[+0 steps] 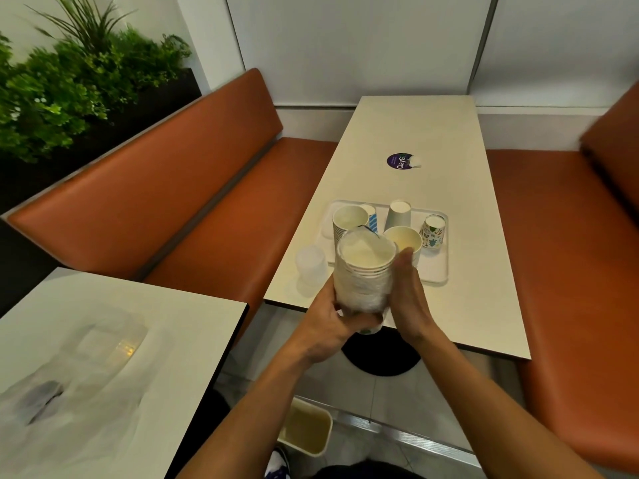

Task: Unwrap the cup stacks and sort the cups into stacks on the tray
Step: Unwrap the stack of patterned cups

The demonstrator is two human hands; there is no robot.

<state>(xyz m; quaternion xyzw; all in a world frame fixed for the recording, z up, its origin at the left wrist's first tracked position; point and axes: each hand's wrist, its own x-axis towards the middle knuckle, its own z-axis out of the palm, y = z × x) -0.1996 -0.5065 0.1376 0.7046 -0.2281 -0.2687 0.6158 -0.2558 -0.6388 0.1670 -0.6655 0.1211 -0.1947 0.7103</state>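
Observation:
A stack of white paper cups in clear plastic wrap point(364, 274) is held above the near edge of the table. My left hand point(328, 323) grips its lower end from below. My right hand point(408, 295) lies flat against its right side with straight fingers. Behind it the white tray point(435, 271) carries a striped cup stack point(347, 224), a blue-striped cup point(371, 217), an upturned grey cup point(398, 216), a patterned cup point(433, 232) and a plain cream cup point(404, 240).
A clear plastic cup stack point(311, 266) lies on the cream table point(449, 316) left of the tray. A round purple sticker point(403, 161) sits farther back. Orange benches point(207, 209) flank the table. A second table point(103, 357) with plastic bags is at left; a bin point(306, 426) stands on the floor.

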